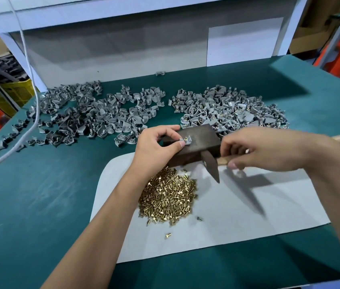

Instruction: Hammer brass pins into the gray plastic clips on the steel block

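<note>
On top of the steel block (198, 140), near the middle of the green surface (39, 195), I see a gray clip (185, 140) with a brass pin in it, pinched by my left hand (156, 147) fingers. My right hand (269, 151) fingers curl round the hammer (211, 165) handle just beside the block. Loose brass pins (169, 197) lie on the white sheet (248, 215) toward the near edge.

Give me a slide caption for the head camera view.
Left hand steadies a gray clip on the steel block; right hand grips the hammer.
</note>
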### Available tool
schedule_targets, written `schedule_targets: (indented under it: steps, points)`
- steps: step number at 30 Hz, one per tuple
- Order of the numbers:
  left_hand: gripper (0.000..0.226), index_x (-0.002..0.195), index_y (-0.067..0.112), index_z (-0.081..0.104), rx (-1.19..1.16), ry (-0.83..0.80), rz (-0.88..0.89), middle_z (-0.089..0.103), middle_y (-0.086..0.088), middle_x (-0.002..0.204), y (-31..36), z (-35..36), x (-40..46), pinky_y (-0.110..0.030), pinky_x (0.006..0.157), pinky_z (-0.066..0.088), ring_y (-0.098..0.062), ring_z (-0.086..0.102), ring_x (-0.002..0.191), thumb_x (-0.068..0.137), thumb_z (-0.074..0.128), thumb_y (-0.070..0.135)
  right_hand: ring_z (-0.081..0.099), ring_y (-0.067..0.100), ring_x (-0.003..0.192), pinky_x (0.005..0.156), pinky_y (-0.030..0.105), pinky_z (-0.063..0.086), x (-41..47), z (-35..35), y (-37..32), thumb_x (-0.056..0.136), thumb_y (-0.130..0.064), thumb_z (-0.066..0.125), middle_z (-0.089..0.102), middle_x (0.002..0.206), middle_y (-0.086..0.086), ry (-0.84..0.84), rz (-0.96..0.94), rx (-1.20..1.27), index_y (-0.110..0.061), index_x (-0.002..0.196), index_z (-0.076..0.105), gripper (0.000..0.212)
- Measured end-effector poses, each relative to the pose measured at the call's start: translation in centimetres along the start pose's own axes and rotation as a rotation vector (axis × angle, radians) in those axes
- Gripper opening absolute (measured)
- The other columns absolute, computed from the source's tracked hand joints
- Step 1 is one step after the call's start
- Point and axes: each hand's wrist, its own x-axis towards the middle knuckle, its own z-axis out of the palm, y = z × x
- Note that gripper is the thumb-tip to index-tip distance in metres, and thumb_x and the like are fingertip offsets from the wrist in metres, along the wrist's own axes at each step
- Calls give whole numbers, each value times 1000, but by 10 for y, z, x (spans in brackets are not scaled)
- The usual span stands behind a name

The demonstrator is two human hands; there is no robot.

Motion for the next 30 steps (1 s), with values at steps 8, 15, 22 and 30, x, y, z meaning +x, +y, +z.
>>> schedule_targets:
  steps: [8,15,22,30]
  points:
    - [10,78,16,79,-52,-2,-26,74,1,117,0,-1,0,-44,106,51,-3,66,113,81,83,8,62,32,84,76,45,50,32,16,-29,108,-38,40,66,86,5,529,28,-17,-21,92,55,27]
    - [13,75,20,79,-48,-4,-35,74,-1,117,-1,-1,2,-33,102,51,0,67,111,80,84,8,61,31,73,66,42,50,37,17,-32,104,-50,29,66,81,4,688,-40,-80,-27,97,50,32]
    - [10,78,15,80,-72,-3,-68,73,-5,121,3,-1,1,-34,106,50,-2,65,116,80,84,6,61,32,68,65,41,50,36,8,-23,103,-50,31,62,75,4,619,59,-110,-28,79,46,36]
    - [9,78,14,80,-75,0,-88,72,-6,124,5,-1,0,-41,109,49,-4,65,117,80,84,6,57,34,76,67,40,43,44,9,-36,108,-43,34,51,76,3,468,175,-283,-27,77,40,35]
